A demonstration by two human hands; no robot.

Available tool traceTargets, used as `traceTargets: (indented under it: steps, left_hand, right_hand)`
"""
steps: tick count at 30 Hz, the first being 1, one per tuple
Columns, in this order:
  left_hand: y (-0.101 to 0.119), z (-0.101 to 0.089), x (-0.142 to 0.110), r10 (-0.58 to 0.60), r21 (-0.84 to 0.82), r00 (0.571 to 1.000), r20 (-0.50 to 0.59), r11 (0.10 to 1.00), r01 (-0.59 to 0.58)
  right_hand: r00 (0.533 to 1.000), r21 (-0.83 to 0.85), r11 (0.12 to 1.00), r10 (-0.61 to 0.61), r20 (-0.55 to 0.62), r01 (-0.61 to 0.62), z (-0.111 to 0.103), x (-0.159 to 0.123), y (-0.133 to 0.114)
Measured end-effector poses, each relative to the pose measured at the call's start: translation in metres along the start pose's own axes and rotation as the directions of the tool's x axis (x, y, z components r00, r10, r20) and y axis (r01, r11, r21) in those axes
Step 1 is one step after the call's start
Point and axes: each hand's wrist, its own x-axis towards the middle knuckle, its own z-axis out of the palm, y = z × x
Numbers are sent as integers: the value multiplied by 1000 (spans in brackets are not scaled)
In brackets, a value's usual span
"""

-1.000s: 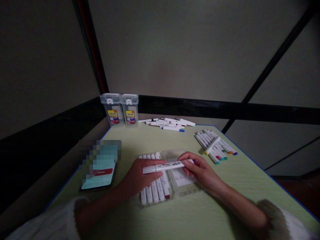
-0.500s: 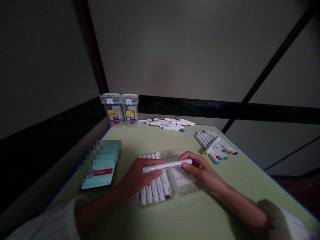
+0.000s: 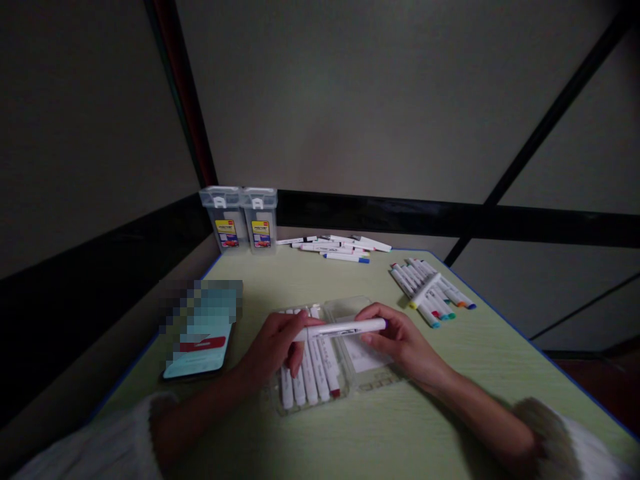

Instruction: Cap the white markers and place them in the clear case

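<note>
A white marker (image 3: 345, 328) lies level between my hands, above an open clear plastic case (image 3: 345, 393). My left hand (image 3: 277, 340) grips its left, capped end, thumb on top and fingers below. At the other end, where a bit of purple shows, my right hand (image 3: 400, 337) holds it between thumb and fingers. Several white markers (image 3: 310, 380) lie side by side in the case's left half, partly covered by my left hand. One of them has a dark red end. A pale sheet or insert (image 3: 360, 353) shows in the right half.
Two upright clear boxes (image 3: 261, 227) with lids and yellow labels stand at the back left. Loose markers (image 3: 335, 248) are heaped beside them. Another pile of markers (image 3: 425, 287) lies at the right. A phone (image 3: 205, 340), partly pixelated, rests at the left. Walls enclose the table's back.
My left hand has shifted its hold: the thumb now crosses over the marker's left end and the fingers have dropped below. The marker has become more level. The right hand stays almost in place.
</note>
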Motion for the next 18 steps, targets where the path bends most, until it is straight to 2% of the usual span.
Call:
traceTargets:
  steps: [3, 18]
  left_hand:
    - [1, 1, 0, -1, -28, 1000, 1, 1000, 1]
    - [0, 2, 1, 47, 46, 999, -11, 998, -47]
  right_hand:
    - [1000, 6, 1000, -15, -8, 15, 0, 0, 0]
    - [1000, 15, 1000, -15, -7, 15, -2, 0, 3]
